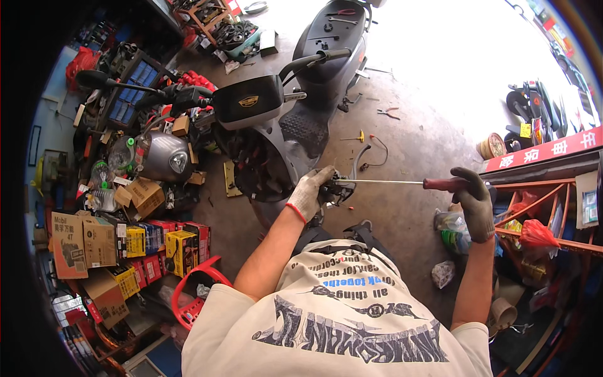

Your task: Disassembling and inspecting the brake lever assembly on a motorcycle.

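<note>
My left hand (311,193), in a pale work glove with a red cuff, is closed round a black brake lever assembly (339,190). A curved lever sticks out from its far side. My right hand (473,204), in a darker, soiled glove, grips the dark red handle of a long screwdriver (443,183). Its thin shaft lies nearly level, and the tip meets the lever assembly; the exact contact spot is too small to make out. Just ahead of my left hand stands a grey electric scooter (308,119) with its front opened and dark wiring inside.
Pliers (389,114), a yellow-handled tool (355,136) and a cable (382,147) lie on the concrete floor. More tools rest on the scooter seat (330,44). Stacked boxes (182,251) and a red plastic stool (193,295) stand left. An orange metal rack (534,204) is at right.
</note>
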